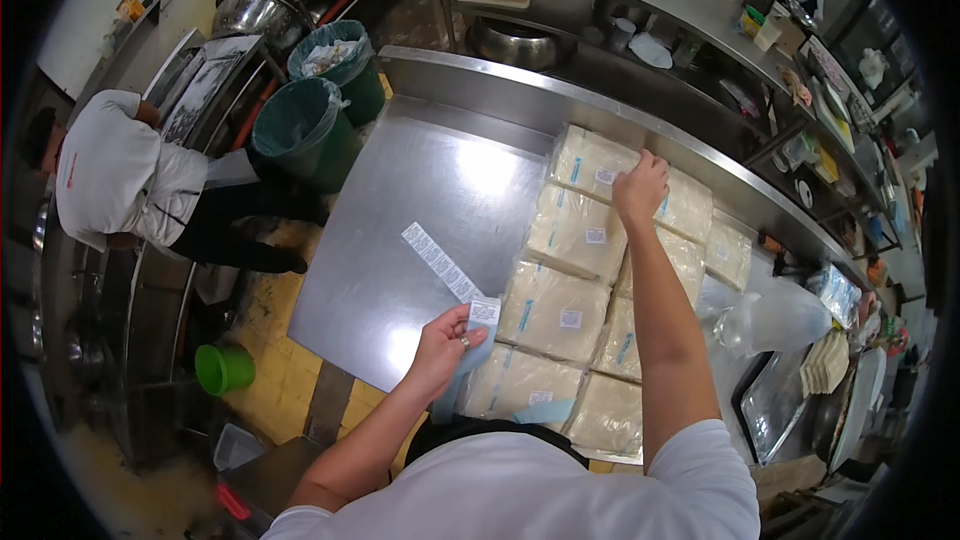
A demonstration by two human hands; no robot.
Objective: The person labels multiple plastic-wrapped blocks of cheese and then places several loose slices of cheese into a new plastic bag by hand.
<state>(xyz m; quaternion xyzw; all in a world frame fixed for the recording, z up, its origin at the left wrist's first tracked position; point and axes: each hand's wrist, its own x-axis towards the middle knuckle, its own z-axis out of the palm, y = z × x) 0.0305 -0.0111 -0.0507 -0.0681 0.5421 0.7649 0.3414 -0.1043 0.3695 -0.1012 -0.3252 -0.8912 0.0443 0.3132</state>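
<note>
My left hand (pixel 445 347) pinches a strip of labels (pixel 438 260), white printed stickers on pale blue backing. The strip reaches away over the bare metal and its backing hangs below my fingers. My right hand (pixel 642 188) is stretched to the far row of plastic-wrapped packs of pale, flat sheets (pixel 562 312), its fingers bent and drawn together at one pack's edge. What those fingertips hold, if anything, is hidden. Several packs carry a small white label (pixel 596 236). A blue piece of backing paper (pixel 545 411) lies on the nearest pack.
The packs lie in rows on a steel table (pixel 400 170) with a raised back rim. At right are a clear plastic bag (pixel 785 315) and a metal tray (pixel 770 405). Green bins (pixel 305 130) stand beyond the left side, near another person (pixel 130 170). A green bucket (pixel 225 368) sits on the floor.
</note>
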